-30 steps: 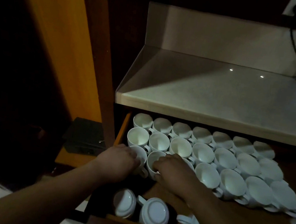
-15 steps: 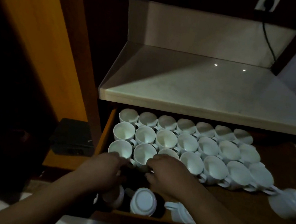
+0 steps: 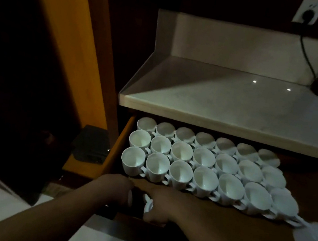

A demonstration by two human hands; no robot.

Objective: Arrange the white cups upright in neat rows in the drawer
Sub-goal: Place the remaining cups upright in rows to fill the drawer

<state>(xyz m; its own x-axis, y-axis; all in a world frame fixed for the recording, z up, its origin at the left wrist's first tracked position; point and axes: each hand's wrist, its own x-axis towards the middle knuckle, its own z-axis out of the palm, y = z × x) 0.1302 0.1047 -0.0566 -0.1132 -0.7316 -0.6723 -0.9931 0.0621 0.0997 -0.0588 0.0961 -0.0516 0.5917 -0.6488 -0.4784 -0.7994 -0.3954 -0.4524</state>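
Before 3 rows of 7 upright cups [image 3: 182,151] in the drawer [image 3: 123,139], the left cup [image 3: 129,197] is gripped by the curled left hand [image 3: 116,188], the right cup [image 3: 147,204] by the curled right hand [image 3: 163,203].

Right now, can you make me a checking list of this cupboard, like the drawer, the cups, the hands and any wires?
Surface: wooden drawer pulled open under a pale counter.
Job's things: upright cups in three rows of seven; a blurred cup at far right.
Clutter: dark box left of the drawer.
Hands: left hand grips a near cup; right hand grips a second cup; both cups mostly hidden.
Cables: black cable plugged into a wall socket.
Surroundings: dim; wooden panel at left.
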